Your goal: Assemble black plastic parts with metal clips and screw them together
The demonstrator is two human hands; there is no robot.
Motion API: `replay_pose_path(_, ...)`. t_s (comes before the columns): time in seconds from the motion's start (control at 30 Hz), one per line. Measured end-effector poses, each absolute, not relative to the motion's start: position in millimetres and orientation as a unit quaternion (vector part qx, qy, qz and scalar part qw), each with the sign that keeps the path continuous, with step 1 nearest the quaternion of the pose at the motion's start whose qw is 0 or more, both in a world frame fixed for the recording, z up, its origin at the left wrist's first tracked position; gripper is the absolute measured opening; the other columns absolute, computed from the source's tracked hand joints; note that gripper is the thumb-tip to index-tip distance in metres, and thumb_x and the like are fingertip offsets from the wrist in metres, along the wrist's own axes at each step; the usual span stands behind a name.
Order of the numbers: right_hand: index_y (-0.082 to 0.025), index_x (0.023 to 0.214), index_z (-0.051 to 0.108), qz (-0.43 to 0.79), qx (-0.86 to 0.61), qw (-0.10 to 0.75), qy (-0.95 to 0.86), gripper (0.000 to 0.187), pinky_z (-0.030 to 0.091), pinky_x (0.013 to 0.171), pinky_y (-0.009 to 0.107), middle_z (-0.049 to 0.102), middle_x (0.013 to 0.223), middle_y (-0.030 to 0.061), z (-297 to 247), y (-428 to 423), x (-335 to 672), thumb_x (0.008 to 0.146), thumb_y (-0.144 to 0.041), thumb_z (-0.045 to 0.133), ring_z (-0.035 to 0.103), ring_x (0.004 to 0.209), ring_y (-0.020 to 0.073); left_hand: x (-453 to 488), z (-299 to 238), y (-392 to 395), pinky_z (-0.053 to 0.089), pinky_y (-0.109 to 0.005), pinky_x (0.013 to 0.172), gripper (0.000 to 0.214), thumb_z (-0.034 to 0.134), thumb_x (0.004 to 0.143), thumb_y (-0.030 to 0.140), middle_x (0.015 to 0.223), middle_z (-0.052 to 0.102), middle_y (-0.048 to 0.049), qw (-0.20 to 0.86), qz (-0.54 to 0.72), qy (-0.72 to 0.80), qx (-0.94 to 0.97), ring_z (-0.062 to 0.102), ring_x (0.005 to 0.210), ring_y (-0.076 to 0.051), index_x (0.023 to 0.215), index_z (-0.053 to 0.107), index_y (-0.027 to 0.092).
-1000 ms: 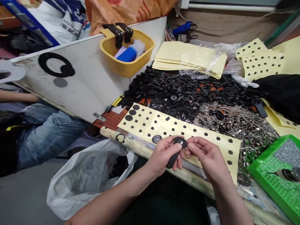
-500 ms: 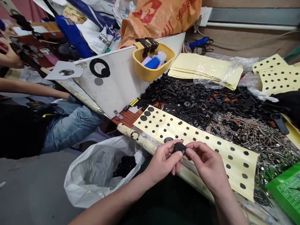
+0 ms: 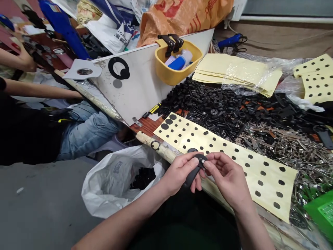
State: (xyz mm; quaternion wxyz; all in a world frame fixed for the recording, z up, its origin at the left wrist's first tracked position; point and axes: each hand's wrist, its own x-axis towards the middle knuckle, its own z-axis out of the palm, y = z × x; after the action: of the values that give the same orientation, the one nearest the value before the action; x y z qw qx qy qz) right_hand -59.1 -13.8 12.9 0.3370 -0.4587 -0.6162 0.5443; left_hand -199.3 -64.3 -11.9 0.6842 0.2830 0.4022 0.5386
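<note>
Between my hands is a black plastic part with a rounded head and a flat arm pointing down toward me. My left hand is closed around it, thumb on top near the head. Thumb and forefinger of my right hand pinch at the head's right edge, beside a small shiny spot. Whether those fingertips also hold a tiny piece cannot be made out. Beneath and beyond my hands lies a pale yellow sheet bearing rows of black dots. A round black piece rests on it, just past my left fingers.
Heaps of black plastic parts and thin metal pieces cover the bench behind the sheet. A yellow bin hangs on a white panel. Below stands an open white sack. A green basket is at right; another person's arm at left.
The black part has been turned in my left hand, so its flat arm and a shiny spot now show. Both hands stay close together. The view has shifted slightly left.
</note>
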Motion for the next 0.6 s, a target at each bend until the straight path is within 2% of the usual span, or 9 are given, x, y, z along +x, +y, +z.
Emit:
replay_pose_path(0.17,-0.019,0.08,0.066,0.557,-0.438,0.327,-0.625,0.027,0.055,0.062,0.03,0.068,0.069,0.0043,8.3,-13.8,-65.7,0.075,-0.045,0.067,0.063,0.06,0.0163,-200.4,-13.7,-67.8,0.044,-0.017,0.035,0.042,0.064,0.079,0.032,0.069,0.061,-0.001,0.682,0.543,0.402,0.278,0.061,0.045,-0.012,0.115,0.055,0.012)
replay_pose_path(0.3,-0.02,0.08,0.068,0.542,-0.481,0.333,-0.603,0.031,0.058,0.06,0.028,0.068,0.066,0.004,5.0,-15.1,-61.7,0.069,-0.048,0.07,0.064,0.059,0.017,-231.1,-8.9,-85.2,0.042,-0.017,0.035,0.04,0.063,0.08,0.032,0.071,0.063,-0.003,0.679,0.537,0.419,0.273,0.06,0.044,-0.011,0.113,0.057,0.011)
replay_pose_path(0.4,-0.021,0.078,0.069,0.512,-0.539,0.314,-0.59,0.035,0.059,0.06,0.025,0.069,0.063,0.0042,5.3,-15.5,-49.6,0.063,-0.053,0.073,0.066,0.059,0.0186,-280.4,-12.5,-108.8,0.042,-0.017,0.038,0.049,0.064,0.079,0.031,0.073,0.066,-0.0044,0.684,0.435,0.484,0.328,0.059,0.044,-0.011,0.123,0.054,0.013)
replay_pose_path(0.47,-0.022,0.078,0.07,0.506,-0.557,0.292,-0.59,0.036,0.059,0.059,0.024,0.07,0.065,0.0051,5.5,-13.8,-40.9,0.06,-0.054,0.074,0.068,0.059,0.0199,-314.3,-27.4,-124.2,0.041,-0.018,0.04,0.048,0.064,0.078,0.029,0.071,0.067,-0.0029,0.657,0.34,0.585,0.333,0.058,0.043,-0.01,0.123,0.055,0.014)
replay_pose_path(0.53,-0.023,0.077,0.071,0.508,-0.554,0.278,-0.598,0.036,0.059,0.059,0.024,0.072,0.068,0.006,4.0,-11.0,-35.7,0.06,-0.055,0.074,0.069,0.06,0.0209,-338.8,-53.0,-135.5,0.039,-0.018,0.038,0.044,0.068,0.074,0.023,0.063,0.063,0.0025,0.595,0.288,0.688,0.3,0.053,0.04,-0.009,0.116,0.058,0.015)
replay_pose_path(0.6,-0.024,0.077,0.072,0.509,-0.534,0.259,-0.623,0.035,0.059,0.059,0.024,0.073,0.071,0.0066,0.1,-9.0,-34.7,0.062,-0.055,0.072,0.069,0.061,0.0217,-348.9,-82.6,-141.0,0.038,-0.019,0.038,0.034,0.071,0.071,0.017,0.055,0.058,0.0049,0.576,0.27,0.719,0.281,0.05,0.038,-0.009,0.103,0.061,0.011)
